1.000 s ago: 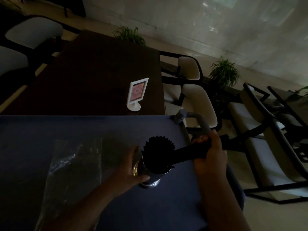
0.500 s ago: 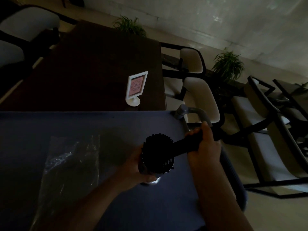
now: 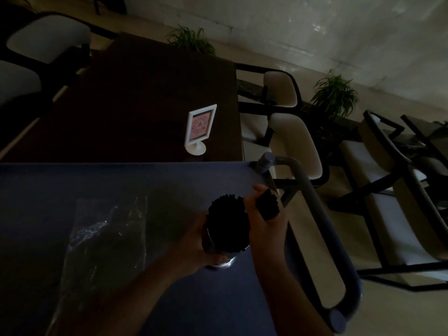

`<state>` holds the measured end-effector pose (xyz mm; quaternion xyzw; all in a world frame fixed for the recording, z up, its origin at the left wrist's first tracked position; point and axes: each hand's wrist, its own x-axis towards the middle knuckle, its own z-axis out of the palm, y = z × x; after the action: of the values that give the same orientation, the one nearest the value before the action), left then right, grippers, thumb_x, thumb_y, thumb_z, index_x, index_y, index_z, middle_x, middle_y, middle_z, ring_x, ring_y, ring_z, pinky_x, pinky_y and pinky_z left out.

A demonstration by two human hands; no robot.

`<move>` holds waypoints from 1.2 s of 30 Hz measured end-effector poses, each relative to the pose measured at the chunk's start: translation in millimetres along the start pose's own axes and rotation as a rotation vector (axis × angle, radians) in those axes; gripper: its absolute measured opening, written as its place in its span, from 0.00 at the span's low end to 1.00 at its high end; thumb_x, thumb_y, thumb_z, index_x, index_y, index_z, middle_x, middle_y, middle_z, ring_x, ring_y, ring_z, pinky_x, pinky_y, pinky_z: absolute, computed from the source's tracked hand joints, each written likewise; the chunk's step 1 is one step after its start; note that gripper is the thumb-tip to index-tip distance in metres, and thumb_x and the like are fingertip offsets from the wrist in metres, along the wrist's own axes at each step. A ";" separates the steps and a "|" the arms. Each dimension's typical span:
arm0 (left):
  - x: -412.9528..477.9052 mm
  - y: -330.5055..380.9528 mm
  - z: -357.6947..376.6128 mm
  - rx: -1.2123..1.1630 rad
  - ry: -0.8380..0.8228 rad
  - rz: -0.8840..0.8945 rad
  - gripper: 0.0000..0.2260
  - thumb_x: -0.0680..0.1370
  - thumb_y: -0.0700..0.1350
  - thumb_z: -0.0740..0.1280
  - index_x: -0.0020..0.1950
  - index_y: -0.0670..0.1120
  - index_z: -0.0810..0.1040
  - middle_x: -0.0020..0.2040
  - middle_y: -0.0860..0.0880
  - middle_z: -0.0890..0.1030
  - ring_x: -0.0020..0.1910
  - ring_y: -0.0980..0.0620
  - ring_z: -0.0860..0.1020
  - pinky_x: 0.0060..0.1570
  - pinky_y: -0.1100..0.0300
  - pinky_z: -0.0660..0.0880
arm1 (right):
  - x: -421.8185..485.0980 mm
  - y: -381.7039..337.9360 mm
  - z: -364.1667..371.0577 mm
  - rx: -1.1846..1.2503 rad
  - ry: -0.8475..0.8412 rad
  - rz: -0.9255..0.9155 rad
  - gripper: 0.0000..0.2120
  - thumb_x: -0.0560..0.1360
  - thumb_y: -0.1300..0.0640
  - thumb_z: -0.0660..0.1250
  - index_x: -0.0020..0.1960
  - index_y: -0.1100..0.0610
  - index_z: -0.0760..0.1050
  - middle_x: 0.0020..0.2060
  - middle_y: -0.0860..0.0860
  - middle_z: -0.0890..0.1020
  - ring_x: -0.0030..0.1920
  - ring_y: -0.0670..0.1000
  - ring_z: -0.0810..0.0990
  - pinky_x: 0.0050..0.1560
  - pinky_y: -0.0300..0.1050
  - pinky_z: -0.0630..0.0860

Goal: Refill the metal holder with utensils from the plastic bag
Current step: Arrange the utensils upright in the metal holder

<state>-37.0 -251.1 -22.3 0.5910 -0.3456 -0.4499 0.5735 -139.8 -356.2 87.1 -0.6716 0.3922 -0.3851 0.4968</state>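
Note:
A metal holder (image 3: 224,261) stands on the blue cart top (image 3: 97,180), packed with black utensils (image 3: 228,221) that stick up out of it. My left hand (image 3: 194,246) grips the holder's left side. My right hand (image 3: 264,224) grips a bundle of black utensils (image 3: 268,206) right beside the holder's upper right rim, ends pointing up toward me. A clear plastic bag (image 3: 106,241) lies flat on the cart to the left; its contents are too dark to make out.
The cart's grey handle bar (image 3: 312,202) runs along its right edge. Beyond the cart is a dark wooden table (image 3: 145,98) with a white framed sign (image 3: 200,128). Cushioned chairs (image 3: 298,146) stand to the right, and potted plants (image 3: 335,95) line the wall.
My right hand has swung the bundle from lying sideways, out to the right, to nearly upright against the holder. My left hand stays on the holder.

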 end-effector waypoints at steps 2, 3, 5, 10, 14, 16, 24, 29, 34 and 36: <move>-0.1 0.1 0.2 0.027 0.003 0.015 0.40 0.62 0.40 0.81 0.67 0.62 0.67 0.63 0.64 0.77 0.63 0.65 0.75 0.55 0.72 0.73 | -4.6 2.6 0.5 -0.042 -0.028 -0.009 0.16 0.74 0.55 0.70 0.51 0.33 0.74 0.57 0.44 0.78 0.55 0.40 0.79 0.51 0.36 0.78; 0.0 -0.3 0.5 0.042 0.009 0.027 0.39 0.62 0.42 0.81 0.65 0.65 0.68 0.63 0.64 0.78 0.62 0.66 0.75 0.54 0.73 0.73 | -6.6 4.3 0.8 -0.049 -0.037 -0.005 0.18 0.74 0.56 0.71 0.51 0.32 0.73 0.58 0.45 0.77 0.56 0.40 0.78 0.51 0.31 0.77; 0.2 -1.3 1.0 0.034 0.022 0.036 0.39 0.60 0.43 0.82 0.64 0.67 0.69 0.63 0.63 0.78 0.62 0.64 0.76 0.53 0.72 0.74 | -10.3 10.1 1.6 -0.043 -0.054 0.013 0.20 0.73 0.60 0.72 0.51 0.35 0.74 0.58 0.48 0.78 0.57 0.42 0.79 0.50 0.25 0.74; 2.4 -1.5 4.3 -0.031 0.043 0.050 0.39 0.59 0.48 0.84 0.63 0.69 0.71 0.64 0.60 0.78 0.64 0.58 0.77 0.58 0.59 0.77 | -11.3 33.0 5.2 -0.112 -0.115 0.118 0.10 0.73 0.60 0.72 0.54 0.52 0.78 0.49 0.47 0.83 0.49 0.40 0.82 0.46 0.34 0.77; 0.8 0.1 5.1 -0.015 0.061 0.040 0.37 0.59 0.49 0.84 0.62 0.70 0.71 0.63 0.61 0.79 0.63 0.60 0.77 0.54 0.68 0.76 | -15.2 53.9 2.6 -0.143 -0.169 0.168 0.10 0.73 0.63 0.72 0.54 0.59 0.79 0.47 0.52 0.85 0.48 0.49 0.85 0.44 0.40 0.80; 0.9 0.3 5.7 -0.001 0.074 0.036 0.38 0.59 0.53 0.83 0.63 0.70 0.70 0.63 0.61 0.79 0.63 0.60 0.77 0.54 0.67 0.75 | -17.2 57.6 1.1 -0.113 -0.154 0.193 0.10 0.72 0.66 0.73 0.52 0.64 0.79 0.45 0.57 0.85 0.47 0.54 0.85 0.41 0.40 0.79; 0.3 -1.0 1.0 0.006 0.036 0.031 0.41 0.61 0.40 0.82 0.65 0.68 0.69 0.66 0.59 0.77 0.65 0.57 0.76 0.60 0.60 0.76 | -20.0 34.8 -13.5 -0.019 -0.231 0.096 0.22 0.67 0.55 0.78 0.58 0.50 0.75 0.54 0.45 0.80 0.55 0.41 0.80 0.48 0.37 0.81; -1.6 1.2 0.2 0.056 0.041 0.012 0.43 0.62 0.38 0.82 0.67 0.63 0.65 0.65 0.58 0.77 0.64 0.63 0.75 0.58 0.68 0.74 | -19.2 12.0 -19.9 0.061 -0.218 0.025 0.22 0.69 0.41 0.71 0.60 0.46 0.73 0.59 0.39 0.78 0.64 0.43 0.75 0.64 0.50 0.72; -1.4 -0.2 1.4 0.069 0.043 0.006 0.42 0.58 0.45 0.82 0.66 0.63 0.66 0.65 0.57 0.77 0.66 0.59 0.75 0.61 0.63 0.74 | -8.0 9.7 -9.6 0.049 -0.175 0.070 0.11 0.78 0.45 0.61 0.59 0.47 0.74 0.52 0.42 0.80 0.54 0.41 0.79 0.49 0.38 0.77; -1.6 -0.5 0.8 0.100 0.040 -0.002 0.42 0.57 0.50 0.83 0.64 0.71 0.66 0.63 0.61 0.78 0.64 0.61 0.75 0.58 0.66 0.74 | -3.5 17.0 -6.4 0.001 -0.178 0.107 0.09 0.80 0.50 0.62 0.59 0.47 0.75 0.52 0.44 0.81 0.54 0.40 0.80 0.50 0.38 0.76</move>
<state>-38.3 -249.9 -22.5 0.6283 -0.3553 -0.4207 0.5496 -149.5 -358.7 71.5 -0.6811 0.3814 -0.2970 0.5499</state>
